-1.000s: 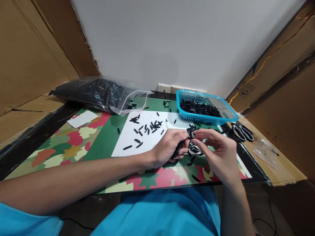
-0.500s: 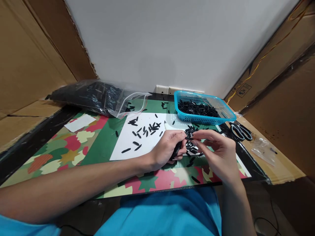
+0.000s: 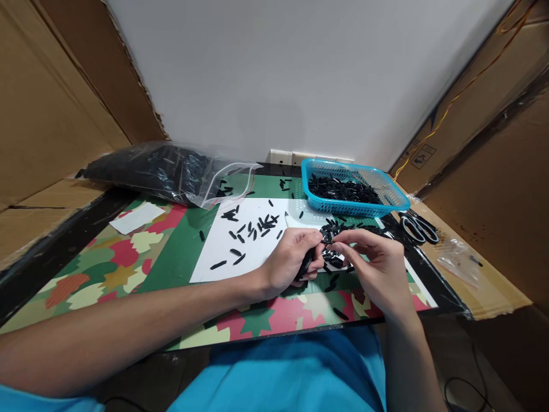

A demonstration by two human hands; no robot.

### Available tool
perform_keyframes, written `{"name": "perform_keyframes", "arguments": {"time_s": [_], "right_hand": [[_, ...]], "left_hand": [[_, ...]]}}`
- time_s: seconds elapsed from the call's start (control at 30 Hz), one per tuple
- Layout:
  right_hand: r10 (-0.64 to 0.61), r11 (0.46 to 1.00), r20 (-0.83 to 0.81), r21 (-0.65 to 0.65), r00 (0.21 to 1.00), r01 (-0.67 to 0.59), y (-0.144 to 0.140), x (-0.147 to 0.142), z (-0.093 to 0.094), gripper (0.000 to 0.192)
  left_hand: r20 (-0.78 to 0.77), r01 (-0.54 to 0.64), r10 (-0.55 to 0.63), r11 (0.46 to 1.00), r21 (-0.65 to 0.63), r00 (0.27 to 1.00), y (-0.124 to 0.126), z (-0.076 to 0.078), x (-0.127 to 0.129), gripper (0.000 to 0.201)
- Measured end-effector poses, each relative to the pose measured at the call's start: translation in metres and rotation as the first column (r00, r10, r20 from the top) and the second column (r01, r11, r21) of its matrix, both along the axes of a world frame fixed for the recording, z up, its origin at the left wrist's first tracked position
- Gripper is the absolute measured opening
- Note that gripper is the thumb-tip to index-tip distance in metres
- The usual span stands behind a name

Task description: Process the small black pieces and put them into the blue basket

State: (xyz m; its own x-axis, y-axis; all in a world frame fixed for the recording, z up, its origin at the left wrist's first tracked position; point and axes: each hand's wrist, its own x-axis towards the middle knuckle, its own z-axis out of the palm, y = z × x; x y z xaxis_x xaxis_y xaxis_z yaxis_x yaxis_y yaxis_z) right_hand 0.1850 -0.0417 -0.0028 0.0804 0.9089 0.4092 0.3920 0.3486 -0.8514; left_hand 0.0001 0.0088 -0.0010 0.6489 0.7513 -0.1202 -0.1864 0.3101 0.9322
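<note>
1. A small, slim black piece (image 3: pixel 327 242) was held up between the two hands, above the front of the tabletop (image 3: pixel 167 269); its long axis ran roughly sideways, from one hand to the other.
2. A bunch of black pieces (image 3: pixel 305 265) sat in the left hand (image 3: pixel 287 260), slanting down toward the person.
3. Just beyond lay a loose heap (image 3: pixel 330 229), its pieces pointing every way; more were scattered over the white sheet (image 3: pixel 257 254).
4. The blue basket (image 3: pixel 338 206), behind the heap, held many similar pieces. At the far left, a clear zip bag (image 3: pixel 214 187) lay on its side, bulky with dark contents.
5. The left fingers were curled closed around the bunch, that forearm slanting in from the left.
6. The right hand (image 3: pixel 381 260) came up from the right, thumb and forefinger nearly together, pinching the piece's end.
7. Scissors (image 3: pixel 418 229) lay right of the basket.
</note>
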Motion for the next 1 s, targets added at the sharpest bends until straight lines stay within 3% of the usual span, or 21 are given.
{"name": "perform_keyframes", "arguments": {"time_s": [0.63,0.73,0.83,1.0], "right_hand": [[0.026,1.0,0.087,-0.005,0.996,-0.026,-0.002,-0.006,0.005,0.023],[-0.086,0.99,0.113,0.121,0.99,0.072,-0.004,-0.001,0.008,0.022],[-0.248,0.94,0.115,0.27,0.962,0.21,-0.004,0.01,0.015,0.021],[-0.318,0.917,0.188,0.31,0.929,0.251,0.003,0.026,0.031,0.034]], "left_hand": [[-0.017,0.005,-0.004,1.0,0.016,1.0,0.001,0.001,0.0,0.039],[-0.026,0.003,-0.003,1.0,0.009,1.0,0.0,0.001,0.0,0.038],[-0.023,-0.002,0.002,1.0,0.003,1.0,0.0,0.001,0.0,0.036],[-0.018,0.012,-0.012,1.0,-0.001,1.0,0.001,-0.001,-0.001,0.033]]}}
